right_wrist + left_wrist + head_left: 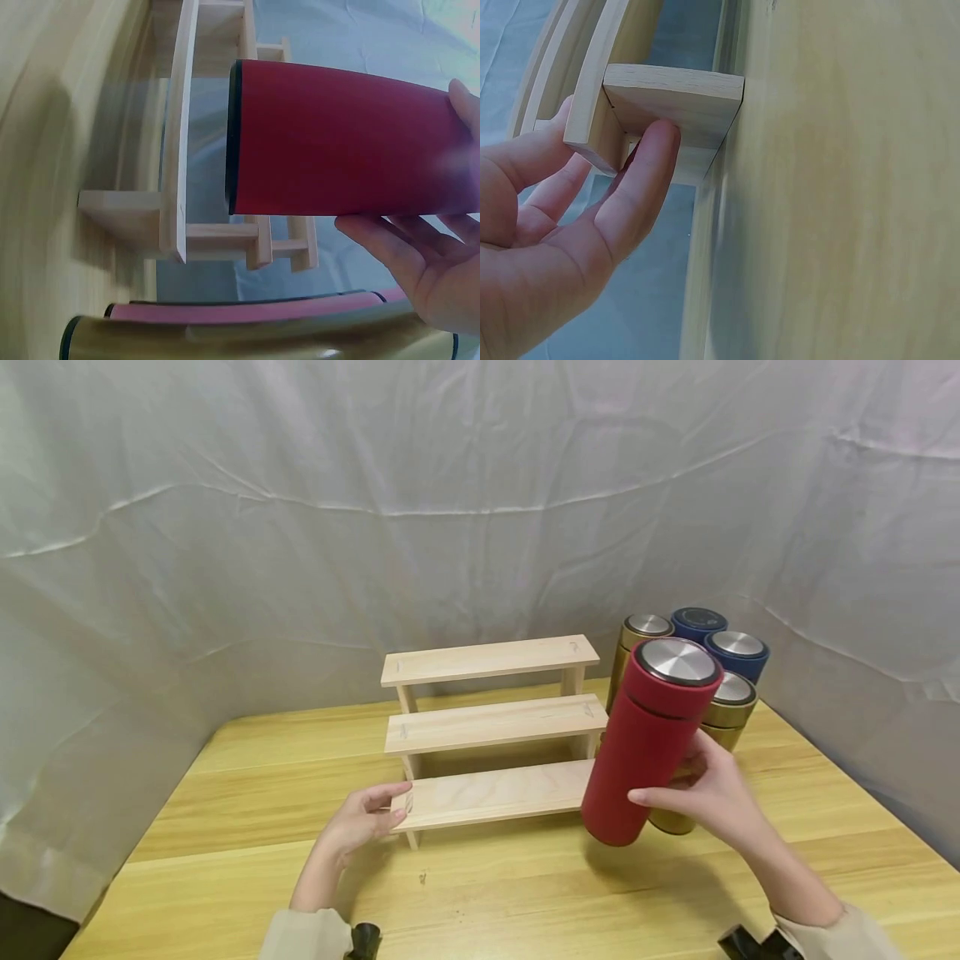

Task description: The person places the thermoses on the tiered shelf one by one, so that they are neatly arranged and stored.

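Observation:
A red thermos bottle [647, 752] with a silver-topped lid is held off the table, tilted, in front of the right end of a three-tier wooden display stand [495, 795]. My right hand [708, 793] grips it round the side, thumb toward the front; the right wrist view shows the red bottle [345, 139] lying across the fingers, its dark base free. With my left hand [360, 818] I hold the left end of the stand's lowest tier. In the left wrist view, the fingers of the left hand [577, 225] lie on both sides of the board's end [592, 127].
Behind the red bottle stand a gold bottle [649, 627] and two blue bottles [699, 620], with another gold bottle [726, 718] nearer. A pink bottle [247, 311] shows in the right wrist view. Grey cloth [480, 527] hangs behind the wooden table [285, 793].

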